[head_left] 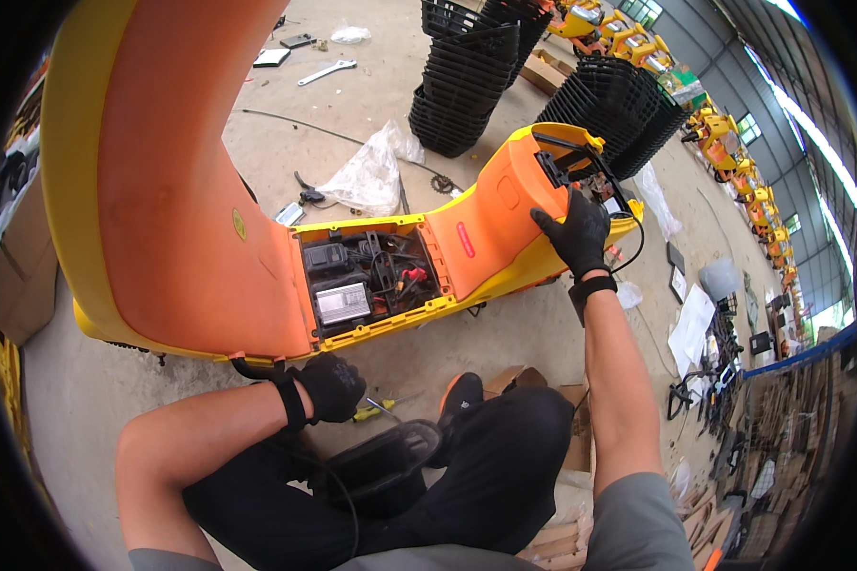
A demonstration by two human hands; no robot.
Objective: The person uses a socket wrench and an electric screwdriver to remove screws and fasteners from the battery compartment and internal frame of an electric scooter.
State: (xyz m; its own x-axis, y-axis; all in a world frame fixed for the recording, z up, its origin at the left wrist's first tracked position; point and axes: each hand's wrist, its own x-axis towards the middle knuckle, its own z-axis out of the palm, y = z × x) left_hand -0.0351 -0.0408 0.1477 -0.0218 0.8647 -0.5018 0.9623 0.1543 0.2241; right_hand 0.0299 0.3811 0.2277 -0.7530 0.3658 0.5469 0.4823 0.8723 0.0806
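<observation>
A yellow and orange scooter body lies across the view, its open compartment holding a black battery-like box, a silver box and wiring. My black-gloved right hand grips the upper edge of its right-hand section, near a black bracket. Below the compartment, my left hand is curled closed beside a black tube at the body's lower edge; its contents are hidden. A yellow-handled screwdriver shows just right of it, above a dark item between my legs.
Stacks of black crates stand behind, with rows of yellow scooters farther back. Plastic wrap, a wrench and scattered parts lie on the concrete floor. Cardboard stands left; flattened cardboard is piled right.
</observation>
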